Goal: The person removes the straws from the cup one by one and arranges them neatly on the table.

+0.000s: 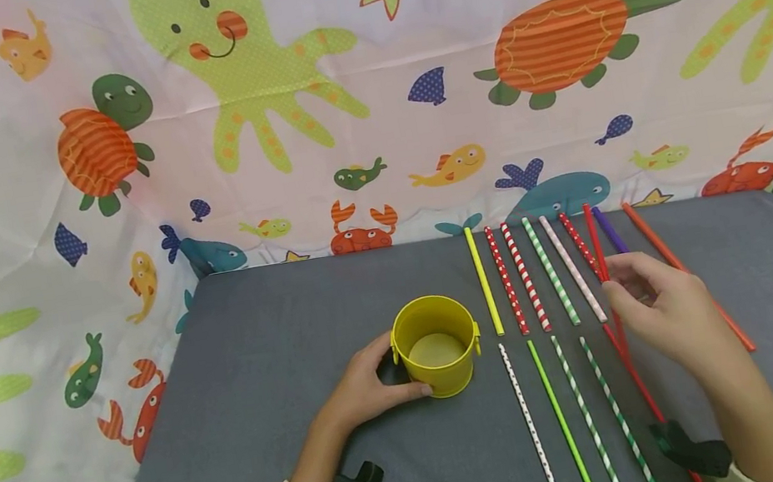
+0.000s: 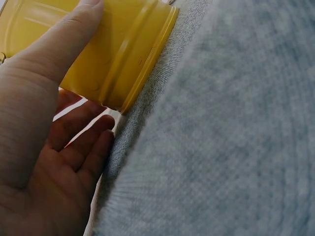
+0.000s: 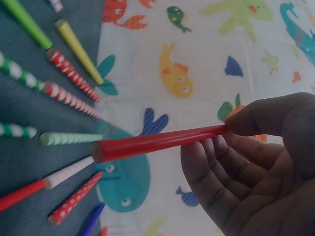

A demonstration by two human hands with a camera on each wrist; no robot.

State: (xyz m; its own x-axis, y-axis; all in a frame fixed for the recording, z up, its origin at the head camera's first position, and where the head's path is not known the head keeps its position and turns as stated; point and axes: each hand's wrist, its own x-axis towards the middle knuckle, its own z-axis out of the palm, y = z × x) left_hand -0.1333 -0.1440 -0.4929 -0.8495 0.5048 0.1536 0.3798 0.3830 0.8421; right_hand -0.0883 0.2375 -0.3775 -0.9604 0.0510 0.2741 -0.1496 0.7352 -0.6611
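My left hand (image 1: pixel 367 385) holds a small yellow metal bucket (image 1: pixel 442 381) that stands upright on the grey table. The thumb lies against its near side, and the other fingers are partly hidden behind it. No straw shows inside the bucket. My right hand (image 1: pixel 670 306) pinches a plain red paper straw (image 3: pixel 157 145) between thumb and fingers, raised above the table. Beneath and beside that hand lie another red straw (image 1: pixel 640 382), a red dotted straw (image 1: pixel 576 240), a purple straw (image 1: pixel 609 229) and an orange straw (image 1: pixel 660 244).
Several straws lie in two rows right of the bucket, among them a yellow straw (image 1: pixel 484 280), a pink one (image 1: pixel 573 269) and a bright green one (image 1: pixel 563 424). A cloth printed with sea animals (image 1: pixel 295 45) hangs behind the grey table (image 1: pixel 280 334).
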